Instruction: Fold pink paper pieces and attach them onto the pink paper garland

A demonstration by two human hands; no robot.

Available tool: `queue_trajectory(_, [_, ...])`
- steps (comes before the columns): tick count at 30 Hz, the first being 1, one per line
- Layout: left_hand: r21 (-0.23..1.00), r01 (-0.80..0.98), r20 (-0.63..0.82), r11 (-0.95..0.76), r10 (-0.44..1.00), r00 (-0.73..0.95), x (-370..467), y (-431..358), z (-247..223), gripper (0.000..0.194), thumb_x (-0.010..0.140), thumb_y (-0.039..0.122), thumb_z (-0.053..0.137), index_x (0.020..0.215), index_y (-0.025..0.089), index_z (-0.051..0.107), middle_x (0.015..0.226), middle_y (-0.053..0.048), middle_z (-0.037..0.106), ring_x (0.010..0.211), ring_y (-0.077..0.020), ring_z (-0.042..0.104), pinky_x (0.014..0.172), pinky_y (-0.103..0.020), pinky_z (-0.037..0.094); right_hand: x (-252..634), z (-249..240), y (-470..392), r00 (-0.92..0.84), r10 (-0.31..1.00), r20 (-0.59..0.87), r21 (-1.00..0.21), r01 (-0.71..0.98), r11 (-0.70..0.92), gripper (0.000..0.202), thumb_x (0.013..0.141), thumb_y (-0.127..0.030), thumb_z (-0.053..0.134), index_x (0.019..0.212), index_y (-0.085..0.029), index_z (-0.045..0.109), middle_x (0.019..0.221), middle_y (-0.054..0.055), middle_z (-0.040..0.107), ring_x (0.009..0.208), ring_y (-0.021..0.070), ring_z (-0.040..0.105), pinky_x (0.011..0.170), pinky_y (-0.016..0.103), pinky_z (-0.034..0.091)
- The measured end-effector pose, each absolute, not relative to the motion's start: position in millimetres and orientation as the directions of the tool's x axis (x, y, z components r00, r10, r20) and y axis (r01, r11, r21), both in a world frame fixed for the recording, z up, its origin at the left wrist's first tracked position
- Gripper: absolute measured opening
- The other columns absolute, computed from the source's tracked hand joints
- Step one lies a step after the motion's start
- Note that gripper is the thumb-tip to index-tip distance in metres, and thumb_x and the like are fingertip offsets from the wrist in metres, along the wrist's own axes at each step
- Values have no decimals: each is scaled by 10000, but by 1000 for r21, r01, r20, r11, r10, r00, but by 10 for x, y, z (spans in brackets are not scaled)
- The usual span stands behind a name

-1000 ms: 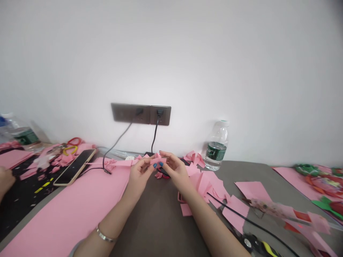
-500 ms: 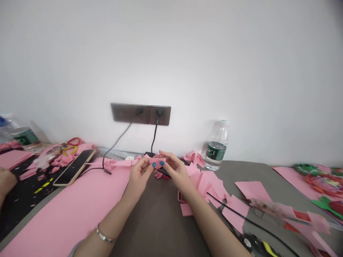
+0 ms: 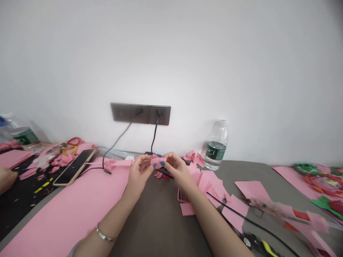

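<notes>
A small folded piece of pink paper (image 3: 158,162) is held up between both hands, above the grey table (image 3: 158,214). My left hand (image 3: 139,172) pinches its left end, with the thumb on the near face and the fingers behind. At the right end my right hand (image 3: 177,170) grips it in the same way. Both thumbnails are blue and point toward each other. Parts of the fingers are hidden behind the paper.
A water bottle (image 3: 215,146) stands by the wall, right of scattered pink paper (image 3: 211,184). On the left are a phone (image 3: 75,167), a large pink sheet (image 3: 77,210), scissors (image 3: 70,150) and another person's hand (image 3: 6,179). A black cable (image 3: 252,223) crosses the right side.
The fingers of my right hand have come down behind the paper, and the paper has shifted slightly to the right. The other person's hand has moved slightly.
</notes>
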State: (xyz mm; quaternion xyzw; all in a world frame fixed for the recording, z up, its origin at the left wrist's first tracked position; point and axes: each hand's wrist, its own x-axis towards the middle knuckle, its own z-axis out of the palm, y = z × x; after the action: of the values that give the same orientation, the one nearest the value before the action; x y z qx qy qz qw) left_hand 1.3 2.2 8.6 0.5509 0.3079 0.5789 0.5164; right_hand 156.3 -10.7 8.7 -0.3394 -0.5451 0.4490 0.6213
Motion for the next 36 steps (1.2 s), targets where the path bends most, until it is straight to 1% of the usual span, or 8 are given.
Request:
queue_trajectory(4, [928, -277, 285, -250, 954, 93, 16, 27, 94, 368, 686, 216, 741, 1013, 215, 572, 961, -26, 653, 877, -161, 635, 785, -279, 507, 1555, 85, -105, 9, 928, 372, -910, -194, 366, 240, 751, -387, 735, 849, -215, 600, 815, 6, 623, 752, 163, 606, 723, 308, 493])
queue_trajectory(12, [960, -249, 187, -126, 952, 242, 18, 25, 92, 180, 756, 308, 696, 859, 167, 654, 854, -20, 640, 816, -154, 604, 748, -270, 512, 1525, 56, -100, 30, 922, 385, -911, -148, 385, 241, 750, -347, 720, 914, -220, 596, 833, 17, 641, 749, 164, 611, 689, 301, 501])
queue_trajectory(14, [961, -264, 162, -88, 948, 274, 26, 11, 107, 177, 750, 322, 704, 791, 164, 635, 835, -15, 644, 780, -151, 608, 736, -288, 532, 1507, 53, -110, 59, 912, 406, -908, -93, 410, 246, 764, -320, 695, 969, -226, 596, 824, 15, 638, 732, 165, 607, 677, 302, 499])
queue_trajectory(17, [960, -269, 148, -74, 953, 264, 35, -3, 128, 237, 726, 341, 725, 669, 158, 587, 753, 2, 636, 715, -136, 605, 723, -296, 550, 1463, 68, -142, 149, 861, 486, -873, 128, 471, 203, 799, -260, 634, 999, -226, 637, 799, 15, 614, 695, 161, 576, 660, 302, 485])
queue_trajectory(20, [961, -271, 120, -51, 962, 246, 34, -6, 135, 235, 712, 360, 733, 746, 150, 631, 729, 2, 646, 684, -129, 609, 708, -295, 567, 1413, 102, -187, 182, 781, 598, -784, 338, 521, 181, 814, -180, 592, 964, -235, 676, 829, 22, 586, 702, 160, 552, 658, 299, 475])
queue_trajectory(24, [962, -273, 47, 24, 967, 250, 34, -10, 128, 348, 702, 378, 738, 942, 144, 645, 764, -20, 688, 654, -144, 650, 666, -306, 588, 1368, 142, -234, 147, 733, 665, -705, 450, 549, 213, 835, -133, 562, 976, -246, 677, 897, 38, 571, 784, 176, 568, 705, 310, 483])
queue_trajectory(31, [968, -248, 103, -36, 959, 265, 24, 16, 64, 350, 744, 361, 714, 1015, 148, 655, 703, -2, 691, 689, -162, 681, 726, -322, 589, 1357, 135, -239, 122, 744, 657, -693, 488, 532, 144, 824, -93, 549, 814, -223, 612, 807, 28, 589, 786, 191, 575, 710, 316, 478])
queue_trajectory(36, [970, -228, 143, -80, 952, 272, 16, 32, 44, 302, 757, 394, 698, 918, 138, 702, 713, -18, 705, 662, -168, 679, 730, -337, 590, 1355, 132, -240, 177, 766, 618, -725, 505, 468, 103, 817, -127, 581, 825, -227, 606, 775, 29, 618, 756, 202, 574, 686, 328, 477])
